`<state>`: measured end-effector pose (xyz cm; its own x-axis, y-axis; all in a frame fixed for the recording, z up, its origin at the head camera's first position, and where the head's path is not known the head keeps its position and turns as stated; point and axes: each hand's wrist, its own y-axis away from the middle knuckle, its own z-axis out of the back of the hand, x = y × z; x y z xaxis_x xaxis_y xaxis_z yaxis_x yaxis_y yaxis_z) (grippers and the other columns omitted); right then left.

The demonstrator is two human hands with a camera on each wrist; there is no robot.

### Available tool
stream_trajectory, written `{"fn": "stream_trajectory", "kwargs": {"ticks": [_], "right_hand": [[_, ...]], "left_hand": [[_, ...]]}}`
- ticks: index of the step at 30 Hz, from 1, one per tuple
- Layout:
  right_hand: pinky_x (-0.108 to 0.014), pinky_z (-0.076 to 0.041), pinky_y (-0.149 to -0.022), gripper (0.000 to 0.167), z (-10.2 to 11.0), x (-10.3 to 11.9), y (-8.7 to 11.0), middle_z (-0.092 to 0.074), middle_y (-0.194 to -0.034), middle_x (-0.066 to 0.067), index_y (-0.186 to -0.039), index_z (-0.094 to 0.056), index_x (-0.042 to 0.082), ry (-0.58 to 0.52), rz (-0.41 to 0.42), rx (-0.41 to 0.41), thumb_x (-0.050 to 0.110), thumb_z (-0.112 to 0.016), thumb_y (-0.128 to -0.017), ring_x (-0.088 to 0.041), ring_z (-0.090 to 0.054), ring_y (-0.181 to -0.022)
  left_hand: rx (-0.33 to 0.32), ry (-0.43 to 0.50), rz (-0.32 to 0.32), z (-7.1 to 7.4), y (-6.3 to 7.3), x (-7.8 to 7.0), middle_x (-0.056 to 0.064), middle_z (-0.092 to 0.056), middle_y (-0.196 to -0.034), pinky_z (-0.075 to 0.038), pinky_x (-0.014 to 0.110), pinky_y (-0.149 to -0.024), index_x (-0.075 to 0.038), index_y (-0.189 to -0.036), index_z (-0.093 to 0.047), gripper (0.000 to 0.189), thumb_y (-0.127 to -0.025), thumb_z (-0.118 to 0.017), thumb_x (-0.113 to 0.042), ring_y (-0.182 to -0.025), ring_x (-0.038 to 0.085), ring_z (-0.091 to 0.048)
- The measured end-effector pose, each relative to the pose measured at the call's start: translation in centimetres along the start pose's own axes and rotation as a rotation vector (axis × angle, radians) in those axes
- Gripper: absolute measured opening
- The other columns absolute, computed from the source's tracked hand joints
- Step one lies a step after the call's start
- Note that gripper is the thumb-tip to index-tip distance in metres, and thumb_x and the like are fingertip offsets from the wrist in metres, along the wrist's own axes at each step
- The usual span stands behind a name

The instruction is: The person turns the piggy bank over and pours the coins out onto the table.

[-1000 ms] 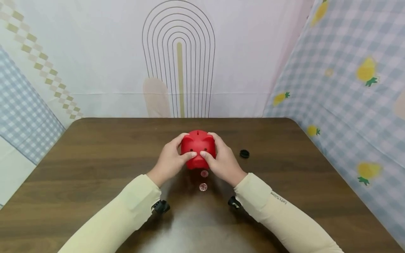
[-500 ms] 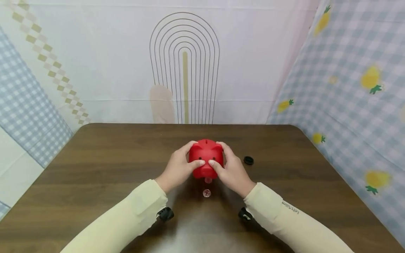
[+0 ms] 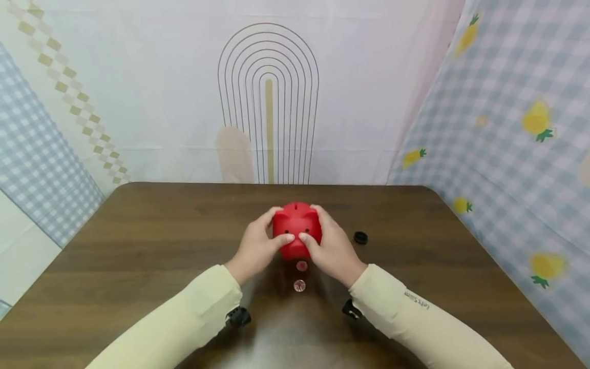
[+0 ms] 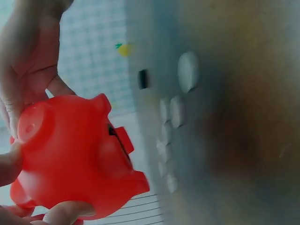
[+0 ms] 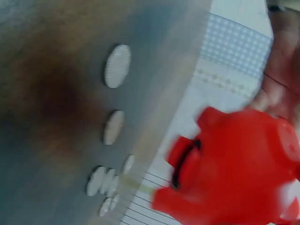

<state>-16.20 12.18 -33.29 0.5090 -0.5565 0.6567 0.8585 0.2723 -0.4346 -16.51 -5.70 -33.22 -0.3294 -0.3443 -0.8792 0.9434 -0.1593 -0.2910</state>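
A red piggy bank (image 3: 296,225) is held above the table between both hands, its face toward me and coin slot on top. My left hand (image 3: 258,243) grips its left side, and my right hand (image 3: 334,246) grips the right; both thumbs press near the snout. In the left wrist view, the piggy bank (image 4: 75,154) shows its feet and a dark opening underneath. Several coins (image 5: 117,66) lie on the table below it in the right wrist view. From the head view only two are visible, a near coin (image 3: 299,285) and a farther coin (image 3: 301,266).
A small round black cap (image 3: 360,238) lies on the brown wooden table (image 3: 175,230), right of the right hand. White patterned cloth (image 3: 175,92) hangs behind the table, and blue checked cloth (image 3: 498,154) hangs along the right side.
The head view has shifted a little. Both hands keep their grip on the piggy bank, which moves slightly up and down; the farther coin was partly covered half a second ago and shows again.
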Motion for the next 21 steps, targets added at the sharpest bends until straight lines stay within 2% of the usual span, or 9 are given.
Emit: {"fn": "stream_trajectory", "kwargs": {"ticks": [1,3,7,9,12,14,16,19,21], "right_hand": [[-0.042,-0.056,-0.085,0.063,-0.1,-0.1,-0.1,-0.055,-0.128,-0.013,-0.14,-0.039,0.003,0.008,-0.076,0.046,0.011,-0.072,-0.086,-0.026,-0.058,-0.107],[-0.042,-0.057,-0.083,0.062,-0.2,-0.2,-0.4,-0.057,-0.126,-0.013,-0.14,-0.04,0.005,-0.015,-0.174,0.103,0.012,-0.071,-0.087,-0.028,-0.059,-0.105],[-0.038,-0.059,-0.076,0.061,0.0,0.0,-0.7,-0.058,-0.123,-0.013,-0.14,-0.039,0.007,-0.064,-0.173,0.096,0.011,-0.07,-0.088,-0.028,-0.06,-0.102],[-0.038,-0.058,-0.077,0.062,0.2,0.2,-0.5,-0.055,-0.129,-0.013,-0.14,-0.039,0.005,-0.068,-0.05,0.032,0.01,-0.071,-0.087,-0.026,-0.058,-0.106],[-0.045,-0.056,-0.083,0.063,0.5,0.6,0.1,-0.048,-0.137,-0.019,-0.136,-0.041,-0.003,-0.077,0.253,-0.156,0.004,-0.073,-0.082,-0.032,-0.053,-0.116],[-0.048,-0.054,-0.086,0.064,0.5,0.6,0.3,-0.043,-0.14,-0.022,-0.134,-0.04,-0.007,-0.047,0.367,-0.234,0.001,-0.073,-0.08,-0.035,-0.049,-0.121],[-0.049,-0.055,-0.085,0.062,0.2,0.4,0.3,-0.049,-0.134,-0.021,-0.134,-0.041,-0.005,-0.055,0.267,-0.203,0.002,-0.073,-0.081,-0.035,-0.052,-0.116],[-0.045,-0.056,-0.084,0.059,-0.3,0.0,0.1,-0.057,-0.126,-0.014,-0.137,-0.042,0.003,-0.007,-0.045,-0.04,0.009,-0.071,-0.086,-0.029,-0.058,-0.106],[-0.043,-0.057,-0.082,0.058,-0.3,-0.1,-0.3,-0.059,-0.122,-0.012,-0.138,-0.042,0.007,-0.002,-0.21,0.056,0.013,-0.07,-0.088,-0.028,-0.06,-0.102]], "left_hand": [[0.012,0.004,0.075,-0.2,-0.2,0.5,0.009,-0.06,-0.129,-0.052,0.041,-0.093,-0.009,-0.131,-0.056,0.054,-0.081,-0.075,-0.005,-0.116,0.027,-0.057],[0.033,0.023,0.15,-0.3,-0.5,1.0,0.01,-0.062,-0.125,-0.052,0.042,-0.094,-0.009,-0.13,-0.057,0.052,-0.082,-0.075,-0.005,-0.117,0.028,-0.057],[0.014,0.023,0.129,-0.1,-0.8,0.8,0.011,-0.062,-0.124,-0.052,0.042,-0.093,-0.008,-0.13,-0.057,0.051,-0.082,-0.074,-0.004,-0.115,0.028,-0.058],[-0.006,0.009,0.03,0.3,-0.4,-0.1,0.011,-0.059,-0.131,-0.052,0.04,-0.093,-0.006,-0.13,-0.056,0.053,-0.081,-0.075,-0.003,-0.117,0.028,-0.057],[-0.044,-0.085,-0.249,0.9,0.5,-1.8,0.015,-0.05,-0.141,-0.051,0.041,-0.094,0.0,-0.13,-0.054,0.056,-0.078,-0.077,-0.001,-0.127,0.031,-0.05],[-0.06,-0.126,-0.348,1.1,0.7,-2.3,0.016,-0.046,-0.145,-0.05,0.042,-0.095,0.001,-0.129,-0.054,0.058,-0.076,-0.078,-0.001,-0.131,0.031,-0.046],[-0.019,-0.116,-0.27,0.8,0.4,-1.8,0.016,-0.052,-0.139,-0.051,0.043,-0.095,-0.001,-0.129,-0.054,0.056,-0.078,-0.077,-0.001,-0.128,0.032,-0.049],[0.049,-0.03,-0.003,0.0,-0.4,-0.1,0.01,-0.059,-0.129,-0.053,0.041,-0.091,-0.008,-0.131,-0.055,0.052,-0.082,-0.074,-0.005,-0.116,0.028,-0.056],[0.079,0.01,0.121,-0.2,-0.9,0.7,0.008,-0.062,-0.124,-0.054,0.041,-0.09,-0.01,-0.131,-0.055,0.051,-0.083,-0.073,-0.006,-0.113,0.027,-0.057]]}}
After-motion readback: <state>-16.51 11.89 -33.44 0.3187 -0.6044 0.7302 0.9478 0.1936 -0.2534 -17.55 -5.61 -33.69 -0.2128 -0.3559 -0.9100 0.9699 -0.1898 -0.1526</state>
